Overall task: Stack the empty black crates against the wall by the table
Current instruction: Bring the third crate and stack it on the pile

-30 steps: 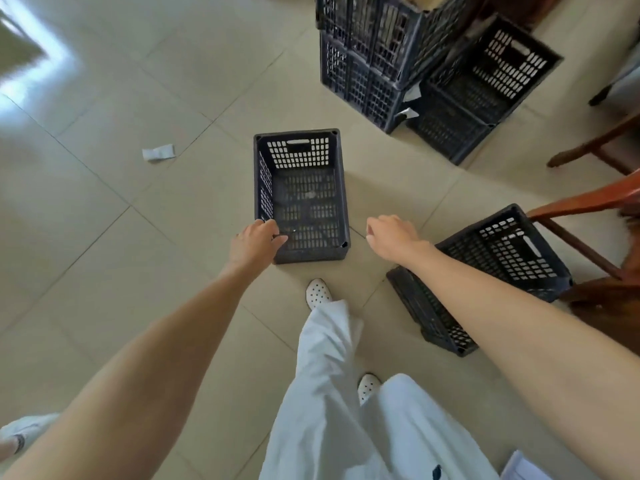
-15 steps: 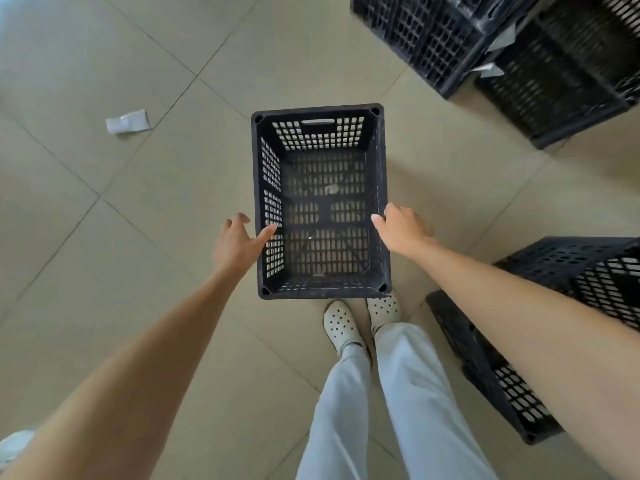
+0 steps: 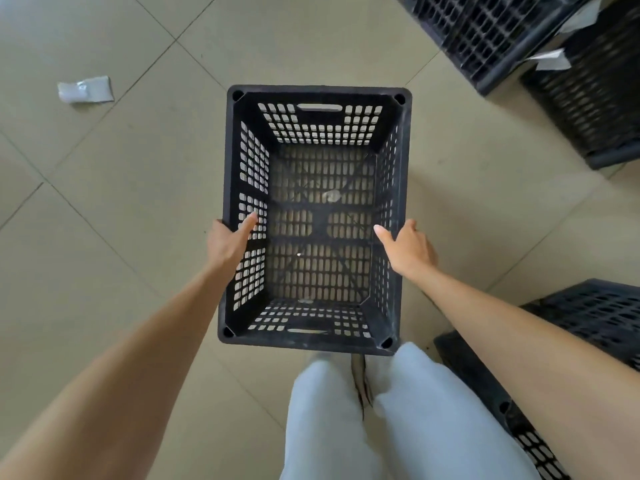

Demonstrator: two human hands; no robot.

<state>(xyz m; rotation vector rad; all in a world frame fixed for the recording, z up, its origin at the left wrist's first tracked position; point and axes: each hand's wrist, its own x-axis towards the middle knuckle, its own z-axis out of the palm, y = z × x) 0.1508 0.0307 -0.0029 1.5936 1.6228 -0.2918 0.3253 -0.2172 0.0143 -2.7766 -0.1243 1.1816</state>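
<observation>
An empty black perforated crate (image 3: 231,161) is directly below me, upright, seen from above, just in front of my legs. My left hand (image 3: 227,242) grips its left long rim, thumb inside against the wall and fingers hidden outside. My right hand (image 3: 407,249) grips the right long rim the same way, thumb lying on the inner wall. A small pale scrap lies on the crate's floor. Whether the crate touches the tiles cannot be told.
More black crates (image 3: 485,39) stand stacked at the top right, another (image 3: 595,109) beside them with paper labels. A tipped black crate (image 3: 588,313) lies at my right by my leg. A crumpled white paper (image 3: 85,89) lies on the tiled floor at upper left.
I have stepped closer and bent over the crate, which now fills the middle of the view. Both hands went from hovering beside the rims to gripping them.
</observation>
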